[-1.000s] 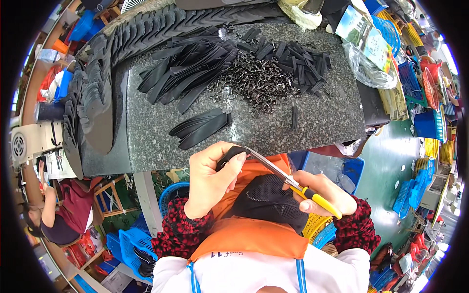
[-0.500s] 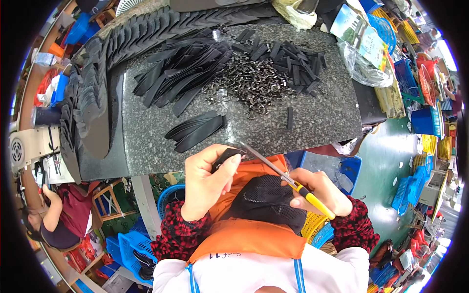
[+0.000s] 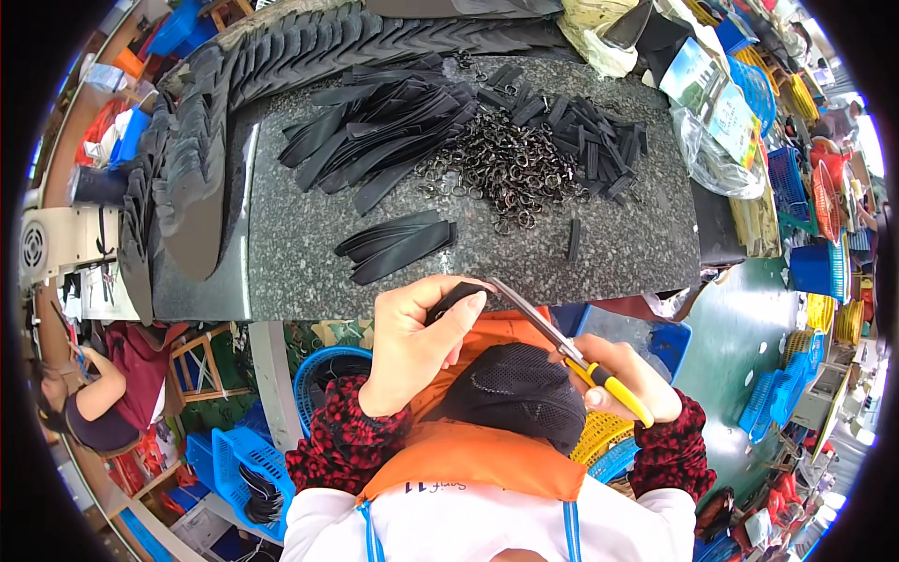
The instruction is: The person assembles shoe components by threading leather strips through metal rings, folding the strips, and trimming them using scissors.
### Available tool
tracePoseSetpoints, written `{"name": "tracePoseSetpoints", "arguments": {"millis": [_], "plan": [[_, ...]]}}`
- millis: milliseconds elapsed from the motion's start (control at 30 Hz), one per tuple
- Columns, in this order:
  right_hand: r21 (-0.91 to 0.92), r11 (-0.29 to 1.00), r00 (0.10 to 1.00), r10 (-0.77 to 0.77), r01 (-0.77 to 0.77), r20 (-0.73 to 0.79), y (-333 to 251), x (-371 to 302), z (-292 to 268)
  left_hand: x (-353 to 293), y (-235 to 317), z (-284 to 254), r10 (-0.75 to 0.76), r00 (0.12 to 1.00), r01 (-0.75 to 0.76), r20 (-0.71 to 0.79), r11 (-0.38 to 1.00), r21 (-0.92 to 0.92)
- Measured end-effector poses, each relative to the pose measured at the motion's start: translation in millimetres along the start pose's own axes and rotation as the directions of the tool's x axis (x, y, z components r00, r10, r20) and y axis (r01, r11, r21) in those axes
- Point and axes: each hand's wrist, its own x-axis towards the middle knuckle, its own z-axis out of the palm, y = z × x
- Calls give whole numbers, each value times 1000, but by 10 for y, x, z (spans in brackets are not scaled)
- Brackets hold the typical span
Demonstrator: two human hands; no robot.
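Note:
My left hand is closed on a bent black strip, pinched between thumb and fingers just over the table's near edge. In my right hand is a long-bladed hand tool with a yellow-and-black handle; whether it is scissors or pliers I cannot make out. Its slim metal tip meets the strip's end at my left fingertips. Beyond my hands lie a small fan of black strips, a larger heap of them, a pile of small metal rings and a heap of short black pieces.
The speckled stone tabletop carries rows of overlapping dark curved pieces along its left and far sides. A plastic bag lies at the right. Below are blue baskets and black mesh over my orange apron. A co-worker sits far left.
The tool's tip has come up to the strip's end at my left fingertips; before, a small gap showed. The view has shifted slightly. The co-worker's arm has moved.

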Motion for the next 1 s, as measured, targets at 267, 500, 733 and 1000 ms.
{"name": "tracePoseSetpoints", "arguments": {"millis": [267,500,733,1000], "plan": [[-31,999,999,31,-32,-42,-20,22,47,3,-18,-32,1,1000,-1,-1,1000,-25],[-22,1000,996,-10,9,-83,27,26,58,5,-11,-16,-17,1000,17,-5,999,-29],[-135,982,986,113,-129,-121,-56,-51,37,52,-4,54,-57,998,57,1,997,-46],[-348,909,472,-209,-229,-856,533,-81,-656,17,84,-413,170,961,-155,-220,984,83]]}}
